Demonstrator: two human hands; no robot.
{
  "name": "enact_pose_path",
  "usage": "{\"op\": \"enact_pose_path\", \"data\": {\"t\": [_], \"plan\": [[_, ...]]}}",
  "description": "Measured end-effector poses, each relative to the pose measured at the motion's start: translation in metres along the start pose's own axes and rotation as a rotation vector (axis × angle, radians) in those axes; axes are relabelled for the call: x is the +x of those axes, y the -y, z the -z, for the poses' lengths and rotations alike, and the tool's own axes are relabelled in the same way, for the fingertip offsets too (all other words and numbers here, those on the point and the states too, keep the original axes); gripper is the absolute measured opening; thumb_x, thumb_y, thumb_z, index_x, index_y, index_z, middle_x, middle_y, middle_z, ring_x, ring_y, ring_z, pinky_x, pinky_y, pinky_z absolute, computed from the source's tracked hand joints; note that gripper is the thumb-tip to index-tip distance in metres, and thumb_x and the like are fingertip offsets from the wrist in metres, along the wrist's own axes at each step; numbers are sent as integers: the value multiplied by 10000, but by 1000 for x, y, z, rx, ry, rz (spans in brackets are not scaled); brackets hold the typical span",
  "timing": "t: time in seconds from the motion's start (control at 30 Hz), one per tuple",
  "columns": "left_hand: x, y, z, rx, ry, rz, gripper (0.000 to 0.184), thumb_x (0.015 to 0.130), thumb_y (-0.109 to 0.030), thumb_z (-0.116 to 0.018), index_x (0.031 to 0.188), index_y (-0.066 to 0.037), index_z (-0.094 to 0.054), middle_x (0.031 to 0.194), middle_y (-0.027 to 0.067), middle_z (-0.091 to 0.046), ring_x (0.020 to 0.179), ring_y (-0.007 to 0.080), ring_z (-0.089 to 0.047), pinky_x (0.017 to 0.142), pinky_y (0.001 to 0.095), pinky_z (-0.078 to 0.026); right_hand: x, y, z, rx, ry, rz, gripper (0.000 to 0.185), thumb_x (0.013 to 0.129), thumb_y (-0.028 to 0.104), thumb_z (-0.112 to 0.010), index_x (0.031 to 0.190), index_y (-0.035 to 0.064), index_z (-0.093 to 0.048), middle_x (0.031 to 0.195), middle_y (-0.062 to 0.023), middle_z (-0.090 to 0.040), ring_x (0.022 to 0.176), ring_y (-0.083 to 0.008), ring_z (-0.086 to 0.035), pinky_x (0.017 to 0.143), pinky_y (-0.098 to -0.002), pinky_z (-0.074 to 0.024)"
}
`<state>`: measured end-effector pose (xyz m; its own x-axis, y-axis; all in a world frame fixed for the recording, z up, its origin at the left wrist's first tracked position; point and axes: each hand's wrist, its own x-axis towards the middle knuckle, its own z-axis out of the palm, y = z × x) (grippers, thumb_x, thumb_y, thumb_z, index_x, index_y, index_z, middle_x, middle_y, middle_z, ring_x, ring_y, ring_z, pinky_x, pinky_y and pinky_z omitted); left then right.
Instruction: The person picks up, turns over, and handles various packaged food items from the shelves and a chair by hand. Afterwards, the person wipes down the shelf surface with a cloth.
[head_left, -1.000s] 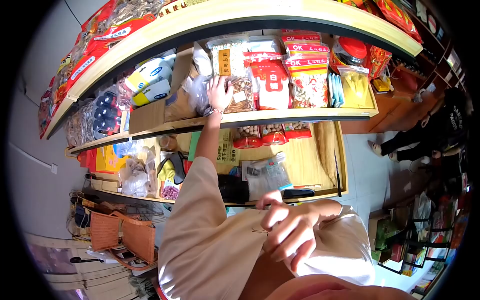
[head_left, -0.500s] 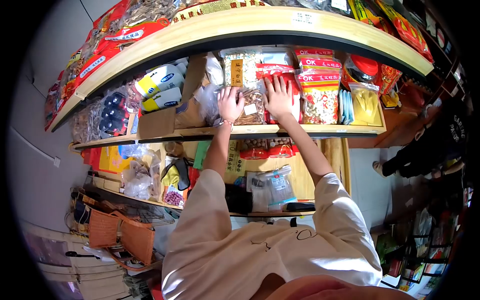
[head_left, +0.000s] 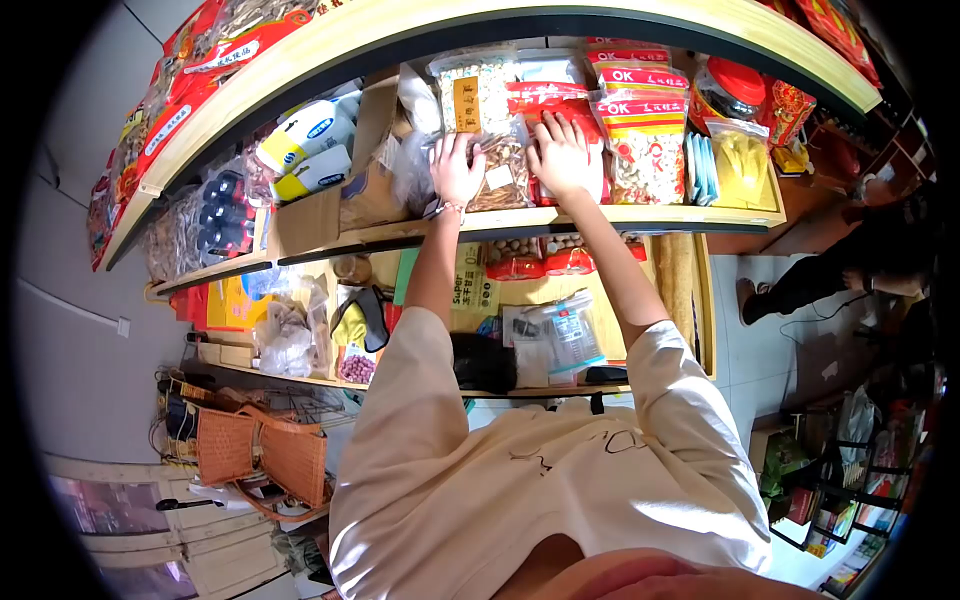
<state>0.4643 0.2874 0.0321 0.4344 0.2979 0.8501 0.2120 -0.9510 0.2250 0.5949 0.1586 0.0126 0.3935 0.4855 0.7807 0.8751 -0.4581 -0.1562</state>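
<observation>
Brown-filled clear bag (head_left: 509, 158) (white label (head_left: 498, 177)) sits between left hand (head_left: 457, 172) and right hand (head_left: 561, 158), both grips unclear.

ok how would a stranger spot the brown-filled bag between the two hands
Find the middle wooden shelf, then the left hand and right hand over it. The clear bag between them stands out from the red bag beside it by its brown filling and small white label.

On the middle shelf (head_left: 690, 215), a packet (head_left: 595, 165) stands between a dried-goods bag (head_left: 505, 190) on its left and pouches (head_left: 648, 150) on its right; a jar (head_left: 735, 82) sits farther right. The lower shelf (head_left: 522, 291) holds a zip pouch (head_left: 575, 337).
</observation>
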Motion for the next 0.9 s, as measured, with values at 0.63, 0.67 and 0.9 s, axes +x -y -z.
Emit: {"op": "enact_pose_path", "data": {"t": [0.63, 0.67, 0.9], "plan": [[-2, 1, -1, -11, 9, 15, 168, 718, -191, -562, 857, -97, -579, 840, 68, -547, 824, 254, -513, 727, 362, -390, 1, 0, -2, 15, -20, -16, 285, 733, 270, -521, 945, 81, -554, 1177, -113, -516, 1131, -260, -444, 984, -425, -287], [-1, 1, -2, -15, 9, 15, 169, 718, -190, -562, 858, -96, -579, 841, 68, -548, 824, 255, -514, 727, 362, -390, 1, 1, -1, 19, -33, -14, 297, 734, 270, -522, 965, 88, -554, 1174, -113, -517, 1129, -262, -445, 985, -424, -286], [-1, 1, -2, -5, 3, 8, 168, 718, -192, -562, 855, -98, -582, 837, 63, -552, 817, 250, -516, 726, 360, -390, 0, -1, -4, 3, -9, -18, 299, 732, 275, -521, 966, 92, -553, 1183, -110, -511, 1135, -262, -438, 984, -424, -286]]}}
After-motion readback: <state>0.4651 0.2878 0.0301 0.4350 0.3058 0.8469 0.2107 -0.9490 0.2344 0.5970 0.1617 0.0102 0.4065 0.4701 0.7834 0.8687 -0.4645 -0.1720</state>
